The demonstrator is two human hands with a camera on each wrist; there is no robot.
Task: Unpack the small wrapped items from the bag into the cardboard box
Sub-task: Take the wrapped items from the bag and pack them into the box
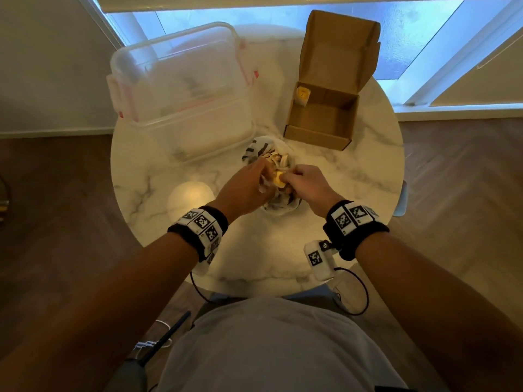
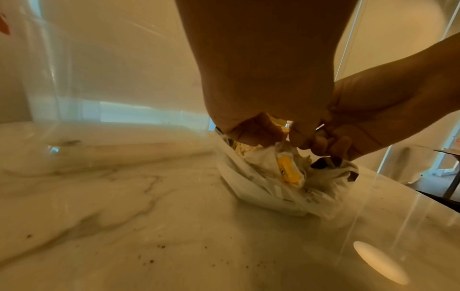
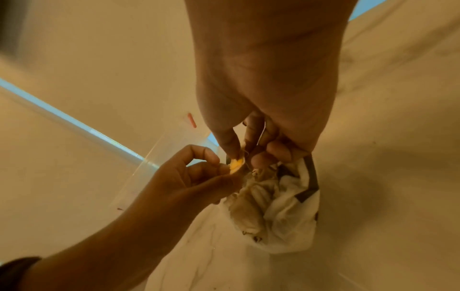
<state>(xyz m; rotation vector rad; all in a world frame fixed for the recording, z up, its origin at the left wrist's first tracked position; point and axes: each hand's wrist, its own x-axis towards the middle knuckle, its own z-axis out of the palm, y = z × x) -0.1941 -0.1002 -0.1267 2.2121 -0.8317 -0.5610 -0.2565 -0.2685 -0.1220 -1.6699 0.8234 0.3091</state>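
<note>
Marble-patterned table (image 1: 353,176) carries a white cloth bag (image 1: 256,149) at its middle. Left hand (image 1: 243,190) holds the bag's rim; right hand (image 1: 307,185) has a narrow grip, pinching a yellow wrapped item (image 1: 278,177) above it. Cardboard box (image 1: 319,131), far right, holds another item (image 1: 302,96).

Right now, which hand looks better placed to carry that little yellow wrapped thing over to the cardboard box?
Probably the right hand: it pinches the yellow item and is nearer the cardboard box. The left hand grips the bag.
</note>
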